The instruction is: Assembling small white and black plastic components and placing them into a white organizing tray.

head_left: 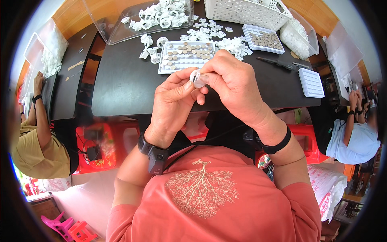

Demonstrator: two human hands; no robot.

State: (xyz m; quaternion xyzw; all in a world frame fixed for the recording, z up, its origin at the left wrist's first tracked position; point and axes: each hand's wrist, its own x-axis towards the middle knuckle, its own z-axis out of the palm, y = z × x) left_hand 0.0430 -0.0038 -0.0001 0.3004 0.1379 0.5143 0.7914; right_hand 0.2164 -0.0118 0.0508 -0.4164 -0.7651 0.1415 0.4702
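Just past the dark table's near edge, my left hand (172, 96) pinches a small round white plastic part (195, 77) between thumb and fingers. My right hand (238, 82) is closed at the part's right side, its thumb and forefinger pressed together on it. Whether a smaller piece sits in the right fingertips is hidden. Right behind my hands lies a white dimpled tray (187, 63) with several button-cell-like discs (196, 51) in its upper and left hollows. A few white plastic housings (152, 54) stand against its left side.
Clear bin (117, 38) of white housings at the back left; perforated white basket (246, 18) at the back. Loose white pieces (234, 46) lie between. Rightward are another disc tray (264, 39), a dark pen-like tool (276, 63) and stacked trays (311, 82). People sit on both sides.
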